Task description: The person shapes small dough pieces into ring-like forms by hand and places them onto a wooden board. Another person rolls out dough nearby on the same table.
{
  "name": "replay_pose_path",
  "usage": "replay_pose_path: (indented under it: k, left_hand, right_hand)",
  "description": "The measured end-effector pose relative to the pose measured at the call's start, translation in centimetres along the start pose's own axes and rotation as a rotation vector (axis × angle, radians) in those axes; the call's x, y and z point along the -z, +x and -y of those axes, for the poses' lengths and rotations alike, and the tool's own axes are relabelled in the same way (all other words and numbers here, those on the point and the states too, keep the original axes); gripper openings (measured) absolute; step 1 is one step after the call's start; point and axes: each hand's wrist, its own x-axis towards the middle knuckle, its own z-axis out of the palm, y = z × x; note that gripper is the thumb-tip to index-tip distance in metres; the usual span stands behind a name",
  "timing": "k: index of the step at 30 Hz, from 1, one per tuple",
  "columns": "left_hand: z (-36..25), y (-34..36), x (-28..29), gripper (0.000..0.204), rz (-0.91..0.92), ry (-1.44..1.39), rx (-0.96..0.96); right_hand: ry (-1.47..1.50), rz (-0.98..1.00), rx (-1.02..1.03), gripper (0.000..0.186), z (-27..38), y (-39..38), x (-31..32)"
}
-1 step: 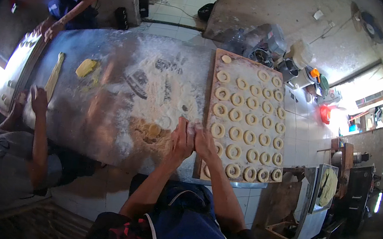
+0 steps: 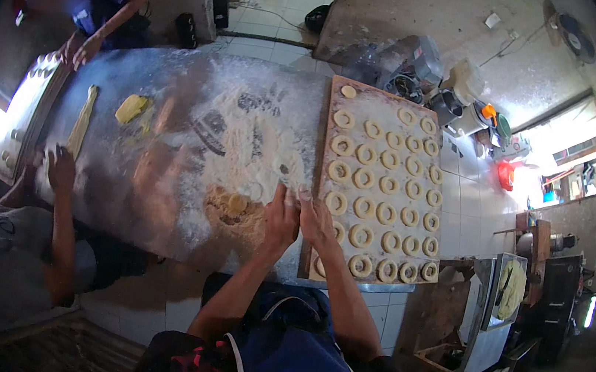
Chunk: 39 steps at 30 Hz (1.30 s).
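Observation:
My left hand (image 2: 281, 221) and my right hand (image 2: 316, 224) are side by side over the near edge of the metal table, close to the board. Their fingers are closed and brought together; anything between them is hidden. White flour (image 2: 247, 146) is spread over the table beyond them. To the left of my left hand, a small round dough piece (image 2: 238, 203) lies on a brownish, crumbly patch (image 2: 223, 218). Just right of my right hand is a wooden board (image 2: 335, 109) bearing rows of dough rings (image 2: 389, 185) and one small disc (image 2: 348, 92) in its far left corner.
At the left, a co-worker's hand (image 2: 60, 168) is near a long dough strip (image 2: 82, 122). Another person's hands (image 2: 85, 52) are at the far left corner, by a tray (image 2: 43, 106). A yellow lump (image 2: 131, 110) sits on the table. Dough fills a tray (image 2: 510, 290) at right.
The whole view has shifted very slightly. My hands stay together in nearly the same place, their fingertips moving only a little.

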Motion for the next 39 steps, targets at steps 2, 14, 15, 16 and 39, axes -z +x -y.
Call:
replay_pose_path:
  k: [2,14,15,16,39]
  left_hand:
    - [-0.4,0.3,-1.4,0.031,-0.174,-0.796,0.530]
    - [4.6,4.2,-13.0,0.039,0.144,-0.490,0.409]
    - [5.2,4.7,-14.0,0.037,0.185,-0.303,0.262]
    - [5.5,5.0,-15.1,0.035,0.167,-0.288,0.316]
    - [4.5,16.6,-31.9,0.027,0.204,0.011,0.117]
  right_hand:
    - [0.261,-0.020,0.028,0.061,-0.1,0.4,0.9]
    - [0.327,-0.149,0.150,0.047,-3.7,5.3,9.7]
    - [0.259,-0.117,0.139,0.038,-4.4,5.7,10.9]
    - [0.175,-0.219,0.251,0.041,-4.8,6.6,11.4]
    - [0.279,-0.250,0.340,0.055,-11.1,21.6,24.5]
